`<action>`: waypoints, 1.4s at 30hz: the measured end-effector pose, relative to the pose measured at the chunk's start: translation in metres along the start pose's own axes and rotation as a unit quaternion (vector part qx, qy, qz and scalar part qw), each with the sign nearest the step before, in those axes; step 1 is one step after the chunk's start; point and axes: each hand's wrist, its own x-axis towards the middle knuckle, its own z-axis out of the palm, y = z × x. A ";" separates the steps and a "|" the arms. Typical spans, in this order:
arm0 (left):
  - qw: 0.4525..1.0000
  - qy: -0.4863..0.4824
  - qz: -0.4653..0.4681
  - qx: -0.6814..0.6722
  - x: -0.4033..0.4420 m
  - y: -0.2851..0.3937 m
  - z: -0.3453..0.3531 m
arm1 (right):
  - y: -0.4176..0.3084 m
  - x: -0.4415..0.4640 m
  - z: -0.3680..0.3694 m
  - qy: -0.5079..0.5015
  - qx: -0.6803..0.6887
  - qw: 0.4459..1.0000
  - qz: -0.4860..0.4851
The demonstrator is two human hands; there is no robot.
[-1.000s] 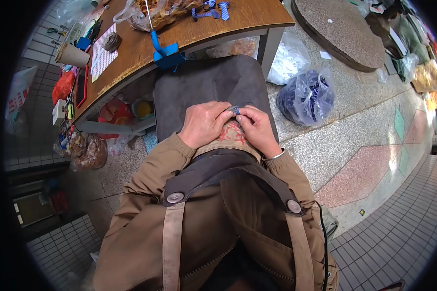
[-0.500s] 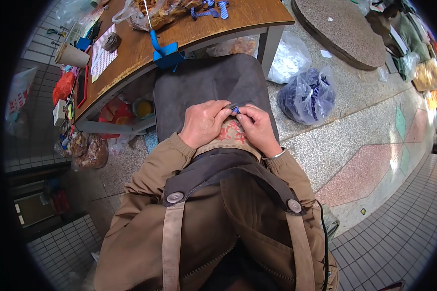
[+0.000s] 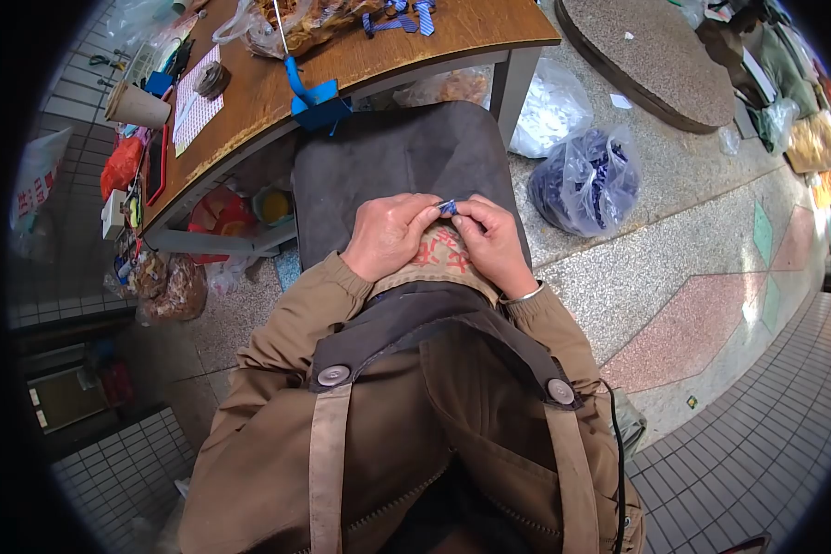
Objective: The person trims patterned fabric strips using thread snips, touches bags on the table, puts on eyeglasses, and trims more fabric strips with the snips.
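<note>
A small blue patterned cloth piece (image 3: 448,208) is pinched between my two hands, above the apron with red lettering (image 3: 441,251). My left hand (image 3: 390,233) grips its left side with thumb and fingers together. On the other side my right hand (image 3: 491,238) holds it between thumb and forefinger. Most of the piece is covered by the fingertips. Beyond the hands lies a dark padded seat (image 3: 397,148). Several blue striped cloth pieces (image 3: 403,23) rest near the far edge of the wooden table (image 3: 471,32).
A blue holder (image 3: 319,106) hangs at the table's edge. On the floor to the right are a bag of dark blue pieces (image 3: 584,185), a white plastic bag (image 3: 549,111) and a round stone slab (image 3: 646,55). A paper cup (image 3: 138,105) stands at the left.
The small blue piece has turned slightly between my fingertips, and more of its patterned face shows. Both hands have stayed nearly in place.
</note>
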 end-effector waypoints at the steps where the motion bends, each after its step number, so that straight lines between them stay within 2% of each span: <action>1: 1.000 0.005 -0.004 -0.003 0.000 0.000 0.000 | -0.001 0.000 0.000 0.000 0.002 1.000 -0.001; 8: 1.000 0.000 0.014 0.020 0.001 0.002 -0.001 | 0.004 0.000 0.002 -0.003 -0.005 1.000 -0.007; 13: 1.000 -0.030 -0.003 -0.004 0.002 0.000 -0.005 | -0.003 -0.001 0.002 0.000 0.013 0.999 0.044; 17: 0.989 -0.004 -0.105 -0.105 0.002 -0.008 -0.004 | 0.010 0.000 0.004 0.051 0.273 0.947 0.162; 18: 0.989 -0.006 -0.103 -0.105 0.002 -0.009 -0.004 | 0.011 0.000 0.002 0.053 0.274 0.947 0.161; 22: 0.982 -0.038 -0.136 -0.127 0.001 -0.011 -0.005 | 0.015 0.003 -0.012 0.051 0.456 0.861 0.218; 23: 0.982 -0.040 -0.135 -0.128 0.001 -0.009 -0.005 | 0.017 0.003 -0.012 0.052 0.456 0.861 0.218; 27: 0.987 -0.072 -0.111 -0.092 0.001 -0.002 -0.004 | 0.028 0.004 -0.008 0.066 0.553 0.802 0.216; 37: 0.996 -0.040 -0.044 -0.068 0.000 0.002 0.003 | 0.019 0.005 -0.004 0.068 0.526 0.817 0.227; 42: 0.996 -0.036 -0.045 -0.074 -0.003 -0.004 0.009 | 0.020 0.003 -0.004 0.070 0.519 0.821 0.227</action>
